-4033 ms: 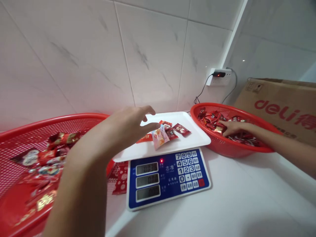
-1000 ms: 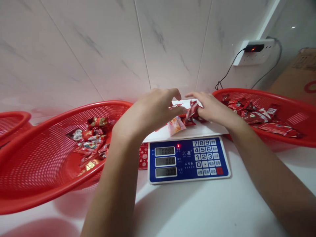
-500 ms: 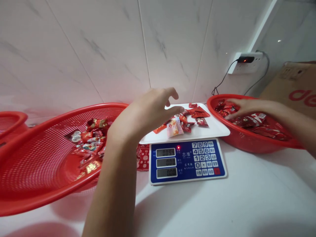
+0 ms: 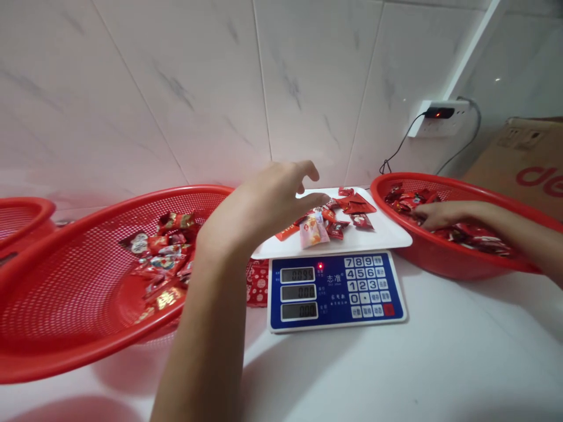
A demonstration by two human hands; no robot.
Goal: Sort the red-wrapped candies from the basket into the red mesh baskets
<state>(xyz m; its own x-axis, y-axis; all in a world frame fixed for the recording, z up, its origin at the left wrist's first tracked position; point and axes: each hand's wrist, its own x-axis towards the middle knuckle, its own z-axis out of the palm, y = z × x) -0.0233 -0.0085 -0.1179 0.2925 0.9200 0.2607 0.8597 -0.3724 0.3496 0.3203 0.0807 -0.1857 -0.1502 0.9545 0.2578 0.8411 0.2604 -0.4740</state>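
Observation:
A blue electronic scale [image 4: 336, 290] with a white tray [image 4: 387, 234] stands in the middle of the counter. Several red candy packets [image 4: 354, 206] and one pale pink packet [image 4: 313, 231] lie on the tray. My left hand [image 4: 268, 202] hovers over the tray's left side, fingers spread and curled, holding nothing. My right hand [image 4: 440, 214] lies inside the right red basket [image 4: 444, 264], resting on the red candy packets [image 4: 407, 199] there; its fingers are curled among the wrappers, and what they hold is hidden.
A large red mesh basket [image 4: 79, 328] with mixed candies [image 4: 165, 252] sits on the left, another red basket's rim [image 4: 26, 214] behind it. A wall socket with a plug [image 4: 437, 111] and a cardboard box [image 4: 523, 158] are at the right. A red packet [image 4: 257, 281] lies beside the scale.
My right hand left the scale tray, dropped red packets there, and went back into the right basket. My left hand stayed hovering over the tray.

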